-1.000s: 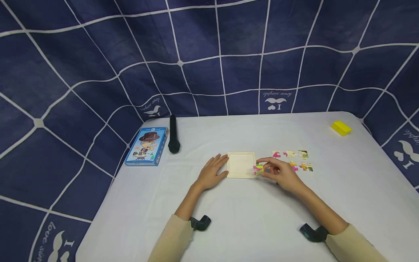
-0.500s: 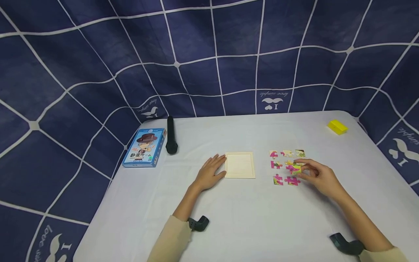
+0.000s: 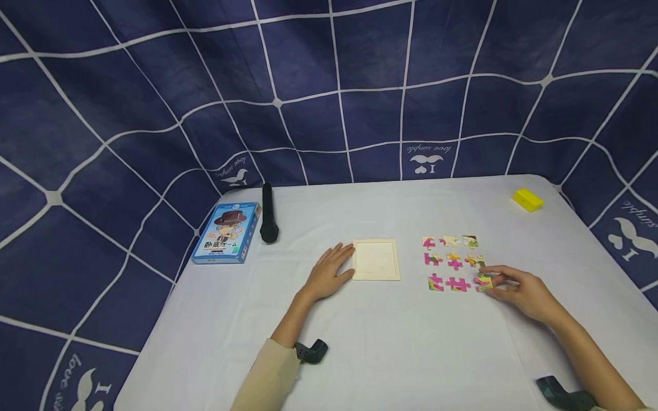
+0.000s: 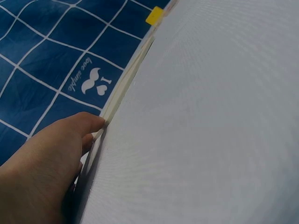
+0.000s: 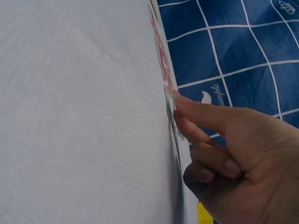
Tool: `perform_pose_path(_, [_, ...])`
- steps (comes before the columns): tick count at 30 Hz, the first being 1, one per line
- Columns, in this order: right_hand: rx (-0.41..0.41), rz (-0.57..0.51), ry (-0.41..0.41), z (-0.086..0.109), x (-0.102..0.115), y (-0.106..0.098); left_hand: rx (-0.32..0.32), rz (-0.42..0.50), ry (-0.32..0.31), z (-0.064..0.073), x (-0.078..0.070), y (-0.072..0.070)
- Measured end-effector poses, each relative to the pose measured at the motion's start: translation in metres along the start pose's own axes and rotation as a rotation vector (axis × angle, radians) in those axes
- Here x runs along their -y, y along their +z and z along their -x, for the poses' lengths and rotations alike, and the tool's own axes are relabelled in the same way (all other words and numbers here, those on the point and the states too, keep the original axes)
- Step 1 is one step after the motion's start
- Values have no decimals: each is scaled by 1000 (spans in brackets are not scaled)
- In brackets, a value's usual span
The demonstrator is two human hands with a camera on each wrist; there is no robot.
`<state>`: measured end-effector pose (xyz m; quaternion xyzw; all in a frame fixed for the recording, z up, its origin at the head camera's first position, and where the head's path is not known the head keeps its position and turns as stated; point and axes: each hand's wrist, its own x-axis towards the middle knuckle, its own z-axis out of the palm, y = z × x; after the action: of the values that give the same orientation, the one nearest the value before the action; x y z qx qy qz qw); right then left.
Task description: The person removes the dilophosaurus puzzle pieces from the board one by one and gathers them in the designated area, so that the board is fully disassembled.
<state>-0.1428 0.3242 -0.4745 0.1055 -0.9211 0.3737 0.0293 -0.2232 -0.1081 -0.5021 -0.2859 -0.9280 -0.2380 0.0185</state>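
In the head view my right hand pinches a pink and yellow-green jigsaw piece by its right edge, at the near right corner of a loose grid of pieces. Pink-patterned pieces such as the middle near one lie flat beside it, with small gaps between them. The right wrist view shows thumb and forefinger on the piece, low over the white cloth. My left hand lies flat with fingers spread, thumb and fingertips touching the left edge of a pale wooden puzzle frame, whose inside is bare.
A blue card-game box and a black microphone lie at the far left of the white-covered table. A yellow block sits at the far right. Behind the table hangs a dark blue checked cloth.
My right hand has carried the jigsaw piece from beside the frame rightward across the grid, then nearer to me, down to its near right corner. My left hand stays at the frame.
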Motion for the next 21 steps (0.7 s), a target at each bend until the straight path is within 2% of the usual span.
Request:
perform_pose_path(5, [1, -13, -9, 1, -3, 3, 10, -3, -7, 0, 0, 0])
perform_pose_path(16, [-39, 82, -65, 1, -4, 5, 10, -9, -2, 0, 0, -1])
perform_pose_path(21, [-35, 92, -51, 1, -4, 6, 5, -7, 0, 0, 1, -1])
